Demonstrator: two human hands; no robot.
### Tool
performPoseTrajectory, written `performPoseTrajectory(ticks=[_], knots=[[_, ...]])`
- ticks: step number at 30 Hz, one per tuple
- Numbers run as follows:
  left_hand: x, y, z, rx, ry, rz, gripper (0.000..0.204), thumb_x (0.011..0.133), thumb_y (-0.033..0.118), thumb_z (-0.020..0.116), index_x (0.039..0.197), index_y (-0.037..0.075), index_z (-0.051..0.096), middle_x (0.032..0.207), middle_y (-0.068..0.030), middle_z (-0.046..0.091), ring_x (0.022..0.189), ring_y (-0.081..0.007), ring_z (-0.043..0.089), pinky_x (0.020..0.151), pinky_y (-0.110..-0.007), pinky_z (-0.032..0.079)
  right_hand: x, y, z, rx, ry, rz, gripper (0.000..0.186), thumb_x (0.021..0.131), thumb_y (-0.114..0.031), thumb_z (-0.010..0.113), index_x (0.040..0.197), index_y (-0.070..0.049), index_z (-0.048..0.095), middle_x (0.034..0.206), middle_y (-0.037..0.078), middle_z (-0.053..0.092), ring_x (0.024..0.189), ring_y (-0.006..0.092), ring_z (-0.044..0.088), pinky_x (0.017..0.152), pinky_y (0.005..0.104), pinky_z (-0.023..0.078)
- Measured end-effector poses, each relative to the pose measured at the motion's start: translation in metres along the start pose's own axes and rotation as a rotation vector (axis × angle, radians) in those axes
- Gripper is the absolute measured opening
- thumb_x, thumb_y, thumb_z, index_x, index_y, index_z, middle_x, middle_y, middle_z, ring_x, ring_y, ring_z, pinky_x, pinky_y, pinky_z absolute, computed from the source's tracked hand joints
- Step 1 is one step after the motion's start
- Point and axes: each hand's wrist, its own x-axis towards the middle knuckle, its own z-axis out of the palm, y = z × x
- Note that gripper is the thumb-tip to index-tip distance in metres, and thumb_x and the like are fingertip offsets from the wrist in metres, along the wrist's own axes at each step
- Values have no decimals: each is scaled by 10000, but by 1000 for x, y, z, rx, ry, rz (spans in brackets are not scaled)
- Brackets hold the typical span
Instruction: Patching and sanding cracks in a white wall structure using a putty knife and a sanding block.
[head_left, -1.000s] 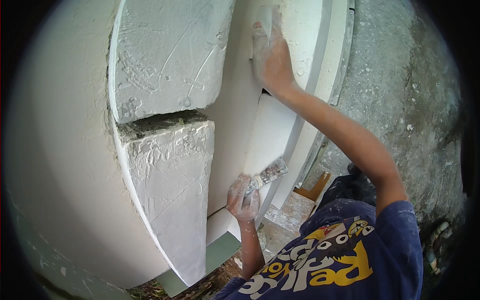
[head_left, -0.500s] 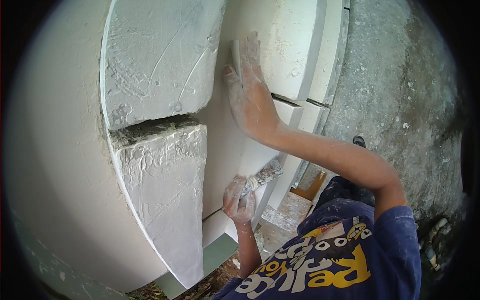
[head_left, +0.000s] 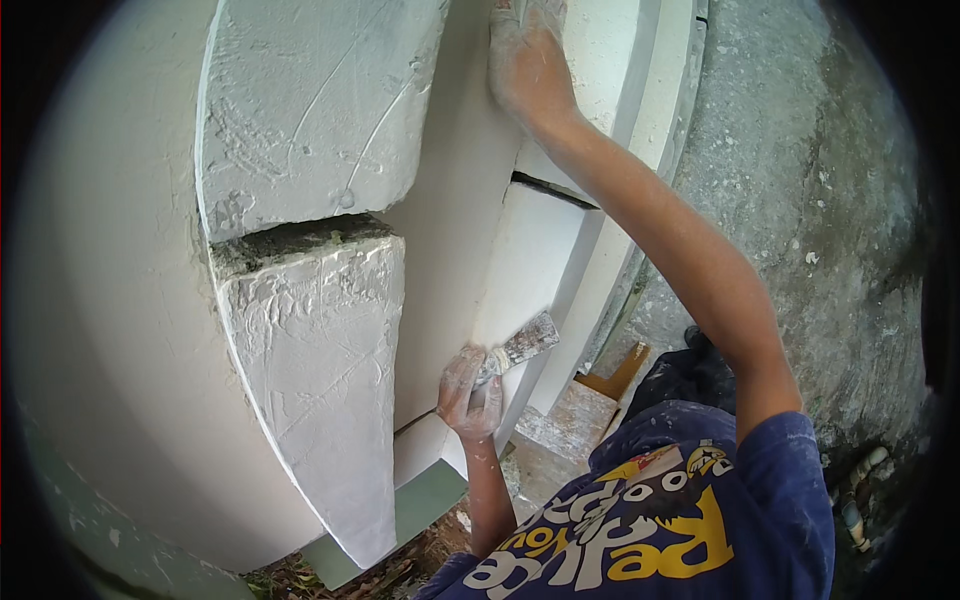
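Observation:
My left hand (head_left: 470,395) grips a plaster-crusted putty knife (head_left: 525,340), its broad blade angled up and right over a white moulded panel (head_left: 445,230). Up at the top edge of the view, my right hand (head_left: 530,65) is pressed to that panel, dusted white, its fingertips cut off and whatever it holds too hidden to make out. Left of both hands stand two rough white plaster blocks, an upper one (head_left: 315,110) and a lower one (head_left: 315,370), separated by a dark, crumbly gap (head_left: 300,240).
A curved plastered wall (head_left: 110,300) fills the left. White stepped ledges (head_left: 655,90) border the stained concrete floor (head_left: 800,190) at right. A wooden piece (head_left: 620,375) lies beside my dark-clothed leg. A green board (head_left: 425,495) lies below, and pipe pieces (head_left: 860,500) at lower right.
My right hand, holding a thin pale piece earlier, swept down half a second ago and has now moved back up to the top edge. My left hand keeps the knife in about the same place.

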Motion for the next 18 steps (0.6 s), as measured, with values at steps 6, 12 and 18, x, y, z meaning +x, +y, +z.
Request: performPoseTrajectory(ticks=[6,12,18], knots=[[-10,-5,-7,-9,11,-30,351,776,44,753,1114,-48,732,1099,-203,732,1038,-388,694,959,-467,538,-74,42,91,-380,264,-436,663,1075,-234,416,1555,126,136,1634,369,52,1526,526,38,1254,536,146],[3,2,-1,12,29,-2,330,793,14,746,1121,-20,738,1112,-199,736,1052,-377,697,960,-446,540,23,8,3,-177,357,-82,781,1092,-458,305,1561,138,116,1622,381,107,1536,469,119,1260,458,155],[2,10,0,63,59,-41,329,789,17,755,1117,-4,740,1118,-177,738,1077,-355,698,970,-427,539,-92,-5,-54,-78,403,58,620,1068,-457,465,1060,123,684,763,149,673,704,221,611,734,382,496]])
